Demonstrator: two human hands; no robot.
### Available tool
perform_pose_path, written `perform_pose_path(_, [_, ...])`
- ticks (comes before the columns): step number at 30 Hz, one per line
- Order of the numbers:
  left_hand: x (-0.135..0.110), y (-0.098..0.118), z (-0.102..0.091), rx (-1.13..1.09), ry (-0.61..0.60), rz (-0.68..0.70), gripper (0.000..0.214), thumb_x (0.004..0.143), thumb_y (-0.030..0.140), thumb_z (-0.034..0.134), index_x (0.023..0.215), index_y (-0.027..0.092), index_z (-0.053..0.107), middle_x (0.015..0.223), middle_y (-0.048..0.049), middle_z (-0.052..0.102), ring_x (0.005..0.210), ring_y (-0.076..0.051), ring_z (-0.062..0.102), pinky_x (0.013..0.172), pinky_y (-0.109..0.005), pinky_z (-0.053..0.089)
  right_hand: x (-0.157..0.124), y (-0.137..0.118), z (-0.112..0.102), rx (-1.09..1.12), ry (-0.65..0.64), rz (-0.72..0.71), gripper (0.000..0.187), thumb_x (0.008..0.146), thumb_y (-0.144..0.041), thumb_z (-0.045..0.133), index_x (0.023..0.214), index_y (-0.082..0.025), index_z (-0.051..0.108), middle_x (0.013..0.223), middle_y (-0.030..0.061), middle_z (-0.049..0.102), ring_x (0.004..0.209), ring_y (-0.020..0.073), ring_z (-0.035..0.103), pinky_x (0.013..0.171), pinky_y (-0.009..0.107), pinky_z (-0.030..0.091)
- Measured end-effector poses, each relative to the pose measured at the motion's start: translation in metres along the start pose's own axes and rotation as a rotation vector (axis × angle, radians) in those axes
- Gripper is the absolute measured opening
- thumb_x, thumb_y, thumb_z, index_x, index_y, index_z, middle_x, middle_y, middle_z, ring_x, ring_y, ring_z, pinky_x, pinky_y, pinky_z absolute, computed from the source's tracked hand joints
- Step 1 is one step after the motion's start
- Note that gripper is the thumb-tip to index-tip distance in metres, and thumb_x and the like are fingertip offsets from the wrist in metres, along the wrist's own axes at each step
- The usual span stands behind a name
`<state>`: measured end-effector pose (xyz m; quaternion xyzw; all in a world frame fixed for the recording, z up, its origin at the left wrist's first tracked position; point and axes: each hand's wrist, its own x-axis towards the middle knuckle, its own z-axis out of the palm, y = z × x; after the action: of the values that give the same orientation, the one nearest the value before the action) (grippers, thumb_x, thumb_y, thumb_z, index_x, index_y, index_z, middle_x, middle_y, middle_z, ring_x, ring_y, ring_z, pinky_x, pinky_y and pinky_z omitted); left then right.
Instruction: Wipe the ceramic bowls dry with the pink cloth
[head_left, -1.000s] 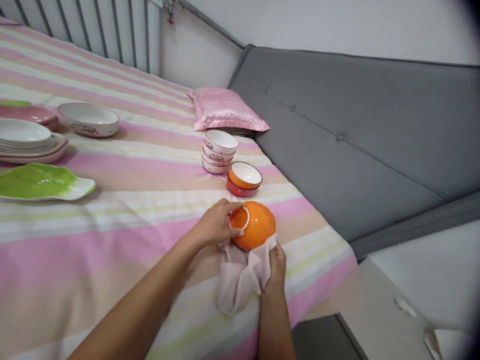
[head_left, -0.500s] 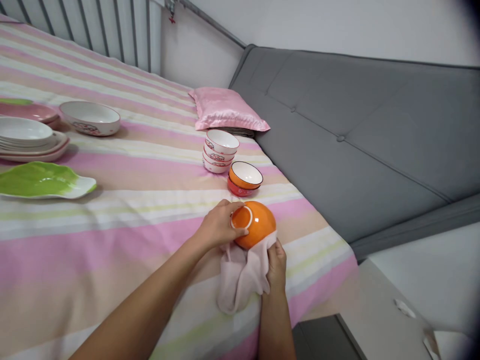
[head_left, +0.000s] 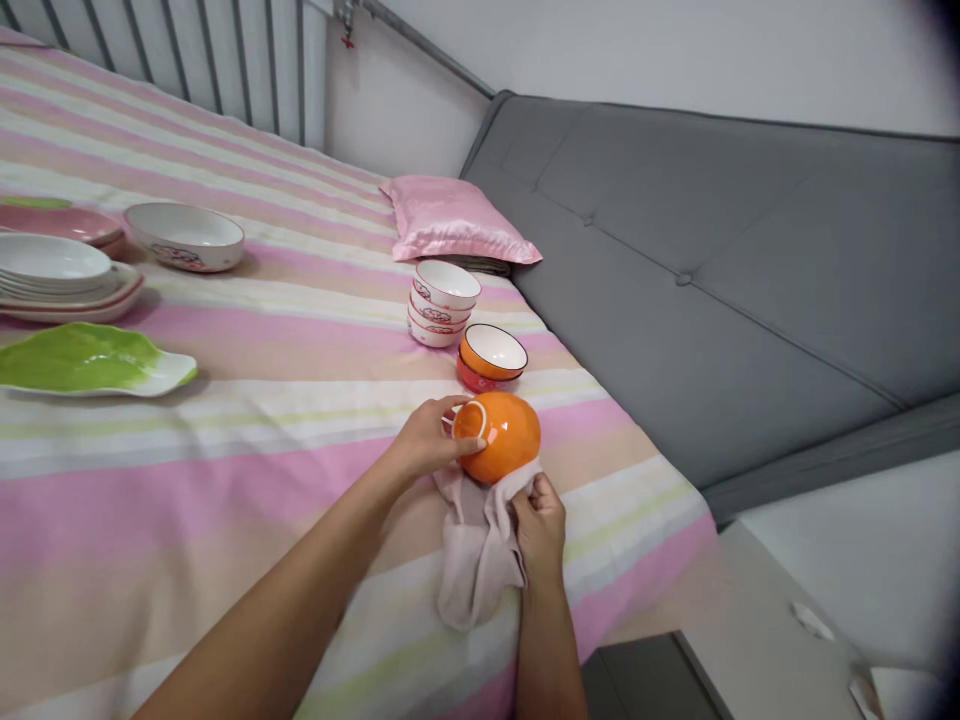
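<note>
An orange bowl (head_left: 501, 438) is held on its side above the striped bed, its base ring facing left. My left hand (head_left: 427, 443) grips it at that base, fingers wrapped round. My right hand (head_left: 539, 527) is closed on a pale cloth (head_left: 480, 548) that is pressed against the bowl's underside and hangs down onto the sheet. Just behind the held bowl stand two stacked bowls, orange on red (head_left: 490, 357), and a stack of white patterned bowls (head_left: 442, 302).
A green leaf-shaped plate (head_left: 82, 362), stacked white and pink plates (head_left: 56, 275) and a wide white bowl (head_left: 185, 235) lie on the bed (head_left: 247, 420) at left. A pink pillow (head_left: 457, 220) sits against the grey padded headboard (head_left: 712, 270). A pale nightstand (head_left: 765, 640) stands at lower right.
The orange bowl has shifted slightly left and up and turned in my left hand. My right hand has moved left under it with the cloth.
</note>
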<state>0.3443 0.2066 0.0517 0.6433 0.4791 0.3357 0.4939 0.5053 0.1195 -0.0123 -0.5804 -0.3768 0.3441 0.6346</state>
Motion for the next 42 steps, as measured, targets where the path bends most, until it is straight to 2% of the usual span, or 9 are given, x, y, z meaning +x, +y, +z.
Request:
perform_pose_path(5, [0.001,-0.003,0.0,-0.052,0.007,-0.037,0.07,0.063,0.035,0.074,0.127,0.016,0.053,0.103,-0.0111,0.065,0.09,-0.025,0.062,0.07,-0.033,0.053,-0.001,-0.001,0.003,0.006,-0.04,0.042,0.039,0.066,-0.031,0.069,0.101,-0.015,0.066,0.094,0.0046,0.071,0.081,0.0166,0.064,0.075,0.027,0.051])
perform_pose_path(10, [0.001,-0.004,-0.001,-0.027,0.001,-0.007,0.072,0.064,0.039,0.073,0.128,0.014,0.052,0.111,-0.0135,0.062,0.088,-0.025,0.063,0.072,-0.037,0.054,-0.001,-0.002,0.004,-0.003,-0.056,0.027,0.039,0.067,-0.031,0.069,0.102,-0.015,0.065,0.098,0.0054,0.07,0.087,0.018,0.063,0.08,0.029,0.05])
perform_pose_path(13, [0.003,-0.007,-0.002,0.053,0.026,0.124,0.072,0.06,0.038,0.076,0.124,0.013,0.055,0.123,-0.0157,0.055,0.096,-0.027,0.062,0.084,-0.042,0.052,-0.001,0.0,0.003,-0.003,-0.047,0.035,0.039,0.066,-0.031,0.069,0.101,-0.014,0.066,0.097,0.006,0.07,0.086,0.0179,0.063,0.079,0.03,0.05])
perform_pose_path(16, [0.004,-0.009,-0.005,0.085,0.007,0.331,0.068,0.059,0.022,0.073,0.125,0.016,0.055,0.129,-0.0136,0.052,0.112,-0.028,0.055,0.096,-0.041,0.047,-0.001,0.0,0.002,-0.011,-0.05,0.028,0.037,0.068,-0.032,0.068,0.1,-0.014,0.066,0.095,0.0056,0.07,0.085,0.0177,0.062,0.079,0.03,0.049])
perform_pose_path(18, [0.004,-0.01,-0.006,0.106,-0.032,0.426,0.066,0.062,0.012,0.065,0.127,0.018,0.054,0.127,-0.0117,0.054,0.114,-0.025,0.054,0.096,-0.04,0.046,-0.001,0.001,0.002,-0.009,-0.053,0.019,0.036,0.068,-0.032,0.068,0.099,-0.014,0.066,0.094,0.0053,0.07,0.086,0.0177,0.062,0.08,0.029,0.049])
perform_pose_path(26, [0.002,-0.01,-0.01,0.249,-0.042,0.558,0.066,0.066,0.008,0.059,0.13,0.022,0.052,0.121,-0.0091,0.058,0.104,-0.022,0.058,0.092,-0.037,0.049,-0.001,0.001,-0.001,0.041,-0.022,0.004,0.035,0.066,-0.03,0.07,0.098,-0.015,0.066,0.089,0.0035,0.07,0.078,0.015,0.062,0.073,0.026,0.049])
perform_pose_path(29, [-0.001,-0.005,-0.01,0.274,-0.067,0.527,0.066,0.065,0.012,0.064,0.129,0.021,0.053,0.112,-0.0079,0.063,0.094,-0.021,0.061,0.087,-0.037,0.05,-0.003,0.001,-0.004,0.152,0.025,0.023,0.038,0.063,-0.032,0.073,0.096,-0.016,0.066,0.086,0.0034,0.07,0.075,0.0149,0.064,0.07,0.025,0.05])
perform_pose_path(34, [-0.005,0.003,-0.008,0.243,-0.097,0.361,0.065,0.058,0.018,0.072,0.121,0.019,0.059,0.109,-0.008,0.066,0.09,-0.023,0.064,0.08,-0.034,0.053,-0.005,-0.001,-0.004,0.318,0.043,0.036,0.049,0.062,-0.031,0.074,0.108,-0.019,0.062,0.095,0.0061,0.071,0.084,0.0182,0.066,0.078,0.031,0.051])
perform_pose_path(42, [0.0,-0.003,-0.009,0.133,-0.099,0.203,0.067,0.058,0.024,0.074,0.123,0.017,0.057,0.114,-0.0102,0.065,0.091,-0.024,0.064,0.081,-0.038,0.054,-0.004,-0.002,-0.002,0.111,-0.016,0.02,0.036,0.071,-0.036,0.069,0.1,-0.016,0.064,0.096,0.0066,0.07,0.082,0.0168,0.064,0.075,0.028,0.05])
